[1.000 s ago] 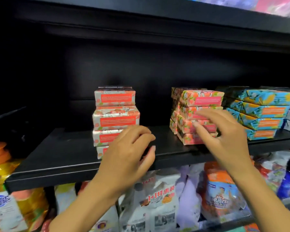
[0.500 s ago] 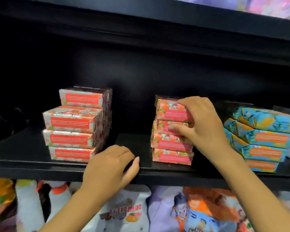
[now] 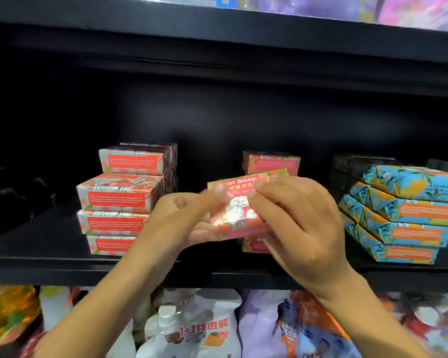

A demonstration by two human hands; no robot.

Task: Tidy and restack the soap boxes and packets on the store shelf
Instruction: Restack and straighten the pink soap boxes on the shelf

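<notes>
I have one pink soap box (image 3: pixel 239 205) in both hands at the centre of the frame, held clear of the shelf (image 3: pixel 49 244) and tilted so its printed face looks at me. My left hand (image 3: pixel 181 223) cups it from below and from the left, thumb pressed on the upper left corner. My right hand (image 3: pixel 292 223) closes over its right end, fingers curled across the face. Directly behind it stands the middle stack (image 3: pixel 272 164) of the same pink boxes, mostly hidden by my hands; I cannot tell how many remain in it.

I judge this to be the restacking step for that middle pile: one box in hand, to be turned and set back.

Next, I think the box must be laid flat with its long label side to the front, as on the red-and-silver stack (image 3: pixel 122 195) at centre left, then lowered squarely onto the pile. The blue-and-orange packets (image 3: pixel 404 210) at right sit near my right wrist, leaning in a slant, so the move should keep well away from them.
</notes>
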